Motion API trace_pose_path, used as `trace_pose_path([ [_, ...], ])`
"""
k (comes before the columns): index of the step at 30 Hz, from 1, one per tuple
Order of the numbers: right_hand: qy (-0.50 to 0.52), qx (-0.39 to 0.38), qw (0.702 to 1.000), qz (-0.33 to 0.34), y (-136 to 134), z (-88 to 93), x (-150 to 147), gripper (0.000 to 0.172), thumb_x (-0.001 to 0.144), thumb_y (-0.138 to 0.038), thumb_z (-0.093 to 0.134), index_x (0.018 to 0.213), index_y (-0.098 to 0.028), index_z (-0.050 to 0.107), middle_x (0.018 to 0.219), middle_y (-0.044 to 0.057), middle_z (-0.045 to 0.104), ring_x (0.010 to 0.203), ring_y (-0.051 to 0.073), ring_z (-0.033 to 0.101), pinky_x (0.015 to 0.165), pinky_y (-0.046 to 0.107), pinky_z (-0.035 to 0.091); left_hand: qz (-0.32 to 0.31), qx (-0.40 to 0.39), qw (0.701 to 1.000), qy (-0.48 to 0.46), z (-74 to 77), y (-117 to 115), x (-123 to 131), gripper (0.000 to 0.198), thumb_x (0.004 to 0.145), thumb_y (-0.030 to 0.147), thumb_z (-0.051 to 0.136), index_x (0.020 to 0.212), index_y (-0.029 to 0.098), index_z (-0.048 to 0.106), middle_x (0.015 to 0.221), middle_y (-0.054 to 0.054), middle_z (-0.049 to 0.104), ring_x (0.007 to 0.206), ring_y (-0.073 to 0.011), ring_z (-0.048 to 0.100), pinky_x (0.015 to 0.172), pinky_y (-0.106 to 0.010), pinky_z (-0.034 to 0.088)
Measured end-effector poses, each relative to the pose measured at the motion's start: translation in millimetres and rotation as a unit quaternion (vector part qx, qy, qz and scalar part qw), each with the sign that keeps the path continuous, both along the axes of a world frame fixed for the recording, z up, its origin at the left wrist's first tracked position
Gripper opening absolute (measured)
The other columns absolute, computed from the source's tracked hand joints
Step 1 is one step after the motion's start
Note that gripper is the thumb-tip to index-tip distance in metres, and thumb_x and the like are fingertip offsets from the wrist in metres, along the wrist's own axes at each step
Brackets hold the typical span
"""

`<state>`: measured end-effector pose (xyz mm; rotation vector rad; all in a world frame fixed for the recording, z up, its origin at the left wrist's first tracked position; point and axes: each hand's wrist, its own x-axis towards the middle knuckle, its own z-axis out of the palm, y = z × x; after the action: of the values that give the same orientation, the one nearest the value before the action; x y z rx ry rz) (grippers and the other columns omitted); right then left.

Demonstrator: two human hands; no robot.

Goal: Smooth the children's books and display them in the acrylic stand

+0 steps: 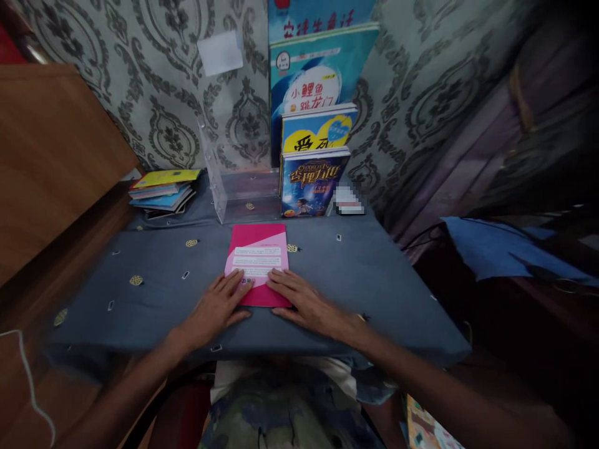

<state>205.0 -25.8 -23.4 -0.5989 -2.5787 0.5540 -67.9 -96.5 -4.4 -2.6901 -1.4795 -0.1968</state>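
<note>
Bare forearms (161, 352) reach over the near edge of the desk (369, 274), which is draped in grey-blue cloth with pineapple prints. Along its far edge stands a clear plastic rack (216, 187), colourful upright books (309, 184) crowding its right part; a loose stack of thin books (163, 187) lies by the far left corner. Mid-desk, a flat rectangular pink-and-magenta booklet (257, 262) has its long axis running near to far, one short end facing the rack. Palms down, fingers extended, the left hand (223, 302) and right hand (299, 299) cover its near side portions.
</note>
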Motion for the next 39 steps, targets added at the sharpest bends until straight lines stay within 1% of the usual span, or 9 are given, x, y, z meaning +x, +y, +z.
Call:
trace_pose_path([
  [7,-0.018,-0.018,1.0,0.004,2,2.0,4,0.063,0.093,-0.041,0.065,0.148,-0.016,0.047,0.151,0.019,0.049,0.146,0.027,0.039,0.122,0.05,0.031,-0.069,0.078,0.99,0.101,0.1,5,3,0.047,0.102,0.028,0.045,0.146,0.014,0.043,0.143,-0.022,0.055,0.138,-0.0317,0.049,0.111,-0.046,0.042],
  [12,-0.013,-0.027,1.0,-0.001,3,-0.1,8,0.067,0.09,-0.043,0.069,0.148,-0.017,0.047,0.152,0.017,0.049,0.146,0.026,0.039,0.121,0.049,0.032,-0.1,0.114,0.977,0.151,-1.6,3,-1,0.056,0.093,0.006,0.041,0.148,0.012,0.04,0.142,-0.02,0.057,0.137,-0.0306,0.051,0.109,-0.043,0.044],
  [20,0.051,-0.04,0.998,-0.003,22,8.2,6,0.043,0.091,-0.007,0.057,0.13,-0.021,0.065,0.132,0.011,0.069,0.129,0.019,0.06,0.113,0.039,0.044,-0.108,0.204,0.96,0.157,-16.6,5,-2,0.057,0.085,0.0,0.036,0.136,0.016,0.057,0.132,-0.014,0.067,0.123,-0.028,0.063,0.094,-0.037,0.056],
  [23,0.054,-0.043,0.997,0.016,32,16.5,4,0.039,0.093,-0.008,0.055,0.126,-0.021,0.068,0.125,0.009,0.073,0.126,0.018,0.062,0.11,0.037,0.047,-0.103,0.217,0.967,0.087,-5.0,9,0,0.045,0.093,0.008,0.039,0.131,0.018,0.061,0.124,-0.012,0.072,0.113,-0.0238,0.069,0.088,-0.032,0.059],
  [25,0.065,-0.049,0.997,0.016,38,22.1,3,0.036,0.094,-0.01,0.055,0.124,-0.023,0.07,0.122,0.007,0.074,0.123,0.018,0.064,0.107,0.035,0.048,-0.089,0.216,0.972,0.019,8.9,13,-1,0.034,0.099,0.025,0.044,0.128,0.019,0.062,0.114,-0.011,0.075,0.104,-0.0226,0.072,0.085,-0.032,0.06],
  [27,0.102,-0.071,0.992,0.005,42,28.2,1,0.032,0.094,-0.015,0.058,0.121,-0.024,0.071,0.119,0.006,0.075,0.117,0.018,0.068,0.103,0.033,0.051,-0.073,0.206,0.975,-0.047,24.0,18,-6,0.036,0.099,0.039,0.049,0.128,0.021,0.062,0.11,-0.009,0.076,0.1,-0.0223,0.072,0.086,-0.032,0.06],
  [32,0.211,-0.169,0.962,-0.032,47,48.8,-11,0.025,0.093,-0.032,0.065,0.112,-0.02,0.077,0.097,0.004,0.08,0.085,0.019,0.075,0.081,0.029,0.057,0.009,0.126,0.963,-0.239,53.4,33,-22,0.034,0.095,0.043,0.054,0.122,0.027,0.067,0.113,-0.006,0.076,0.1,-0.0225,0.073,0.087,-0.032,0.059],
  [35,0.267,-0.225,0.937,-0.031,49,65.9,-20,0.028,0.091,-0.04,0.065,0.104,-0.02,0.079,0.088,0.0,0.079,0.078,0.018,0.072,0.075,0.029,0.056,0.108,0.052,0.914,-0.388,66.7,44,-24,0.036,0.084,0.052,0.066,0.106,0.024,0.073,0.104,-0.007,0.078,0.096,-0.0257,0.073,0.085,-0.035,0.059],
  [39,0.355,-0.264,0.896,-0.027,55,89.7,-33,0.032,0.084,-0.049,0.07,0.09,-0.02,0.081,0.086,-0.001,0.077,0.082,0.021,0.07,0.079,0.033,0.055,0.173,0.025,0.81,-0.56,78.0,65,-13,0.049,0.068,0.057,0.078,0.098,0.019,0.07,0.098,-0.008,0.076,0.095,-0.0267,0.071,0.087,-0.037,0.056],
])
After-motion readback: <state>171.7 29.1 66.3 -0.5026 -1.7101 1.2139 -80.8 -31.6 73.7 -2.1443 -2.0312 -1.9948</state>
